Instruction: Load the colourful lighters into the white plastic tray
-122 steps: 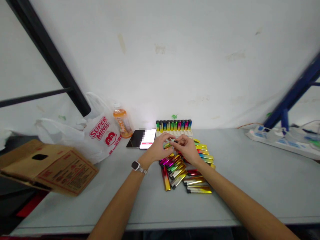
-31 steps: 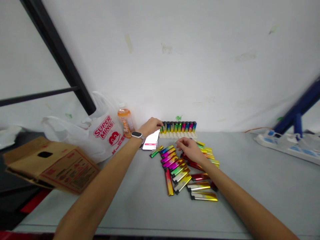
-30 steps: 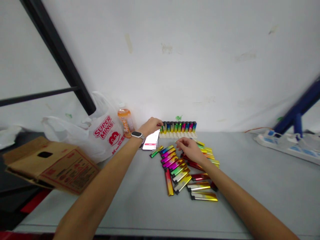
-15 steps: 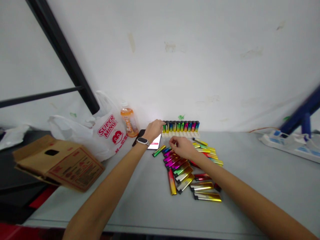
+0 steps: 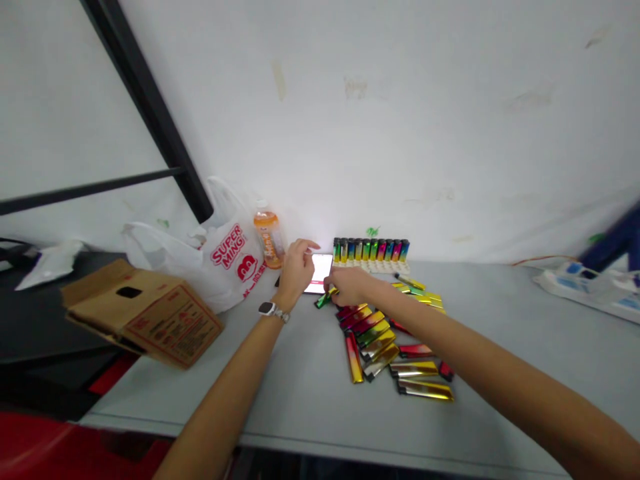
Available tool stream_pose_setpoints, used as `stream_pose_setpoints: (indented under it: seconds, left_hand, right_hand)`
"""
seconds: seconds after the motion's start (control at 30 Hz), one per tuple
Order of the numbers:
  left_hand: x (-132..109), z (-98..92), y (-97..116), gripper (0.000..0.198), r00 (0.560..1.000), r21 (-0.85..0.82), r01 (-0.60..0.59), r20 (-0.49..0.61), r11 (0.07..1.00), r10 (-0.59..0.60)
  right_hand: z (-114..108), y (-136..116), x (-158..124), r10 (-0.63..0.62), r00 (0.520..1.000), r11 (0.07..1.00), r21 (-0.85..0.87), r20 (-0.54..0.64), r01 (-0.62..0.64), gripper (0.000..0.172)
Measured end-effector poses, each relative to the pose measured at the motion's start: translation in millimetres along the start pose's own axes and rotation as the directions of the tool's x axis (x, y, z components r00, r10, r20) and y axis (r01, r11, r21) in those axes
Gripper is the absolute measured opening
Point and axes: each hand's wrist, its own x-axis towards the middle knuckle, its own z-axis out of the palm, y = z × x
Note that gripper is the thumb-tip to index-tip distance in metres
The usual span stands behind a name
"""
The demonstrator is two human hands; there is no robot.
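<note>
My left hand (image 5: 299,265), with a watch on its wrist, hovers at the left edge of a phone (image 5: 323,267) with a lit screen. Its fingers are apart and nothing shows in them. My right hand (image 5: 350,285) reaches in from the right, its fingers closed on the upper end of a green lighter (image 5: 323,299) lying in front of the phone. Beneath and beside that forearm lie many shiny lighters (image 5: 379,347) in gold, red and magenta. Behind them a row of lighters (image 5: 371,250) stands upright in a white holder (image 5: 395,267) against the wall.
Left of the phone stand an orange drink bottle (image 5: 269,237) and a white plastic bag (image 5: 230,267). An open cardboard box (image 5: 150,313) sits at the table's left side. A white power strip (image 5: 585,287) lies at the far right.
My left hand has left the left end of the lighter row, moving left and opening. My right hand has moved left from above the pile to the green lighter. The view has shifted slightly.
</note>
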Motion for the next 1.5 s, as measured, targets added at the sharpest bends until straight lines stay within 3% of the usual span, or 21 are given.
stream_pose_setpoints:
  seconds: [0.1,0.27,0.4,0.53,0.63,0.73,0.87,1.0,1.07,1.17,1.23,1.37,1.5]
  left_hand:
    - [-12,-5.3,-9,0.034,0.995,-0.068,0.07,-0.069,0.995,-0.075]
    - [-18,-3.5,-23,0.03,0.98,-0.136,0.165,-0.093,0.977,-0.178]
    - [-21,3.0,-19,0.027,0.978,-0.162,0.199,-0.031,0.967,-0.207]
    - [-25,12.4,-1,0.019,0.971,-0.246,0.239,0.062,0.939,-0.231]
    - [-27,23.8,18,0.019,0.959,-0.398,0.28,0.164,0.873,-0.233]
    - [-28,38.8,38,0.026,0.961,-0.491,0.261,0.213,0.831,-0.176]
    - [-24,57.4,58,0.024,0.975,-0.467,0.167,0.211,0.868,-0.074]
    - [-18,69.0,73,0.02,0.982,-0.421,0.068,0.19,0.904,0.015]
    - [-18,73.2,80,0.021,0.983,-0.459,0.103,0.182,0.883,-0.02]
    - [-25,78.7,89,0.025,0.969,-0.605,0.224,0.221,0.764,-0.109]
    - [-32,80.5,93,0.028,0.956,-0.657,0.284,0.254,0.698,-0.149]
    - [-43,79.0,100,0.032,0.942,-0.633,0.327,0.273,0.701,-0.193]
    - [-46,81.0,100,0.056,0.899,-0.682,0.434,0.364,0.589,-0.242]
  right_hand:
    - [-4,-4,13,-0.005,0.999,1.0,-0.02,0.038,0.006,0.028]
    - [3,-1,24,0.043,0.998,0.999,0.006,0.037,-0.043,0.026]
    - [12,16,18,0.036,0.999,0.998,0.045,-0.024,-0.035,0.026]
    - [15,35,2,0.09,0.981,0.964,0.264,-0.175,-0.041,0.015]
    - [19,45,-13,0.179,0.945,0.89,0.454,-0.273,-0.037,0.009]
    - [24,49,-31,0.261,0.905,0.81,0.586,-0.336,-0.016,0.016]
    - [29,49,-54,0.359,0.851,0.729,0.685,-0.383,0.001,0.016]
    - [30,52,-75,0.418,0.849,0.573,0.819,-0.322,0.029,0.019]
    - [32,57,-83,0.459,0.836,0.493,0.869,-0.302,0.043,0.025]
    - [36,63,-92,0.563,0.77,0.435,0.9,-0.301,0.033,0.032]
    - [39,65,-97,0.595,0.744,0.443,0.897,-0.305,0.013,0.034]
    - [40,60,-103,0.569,0.757,0.52,0.854,-0.321,-0.03,0.032]
    - [39,53,-104,0.53,0.765,0.619,0.783,-0.367,-0.053,0.031]
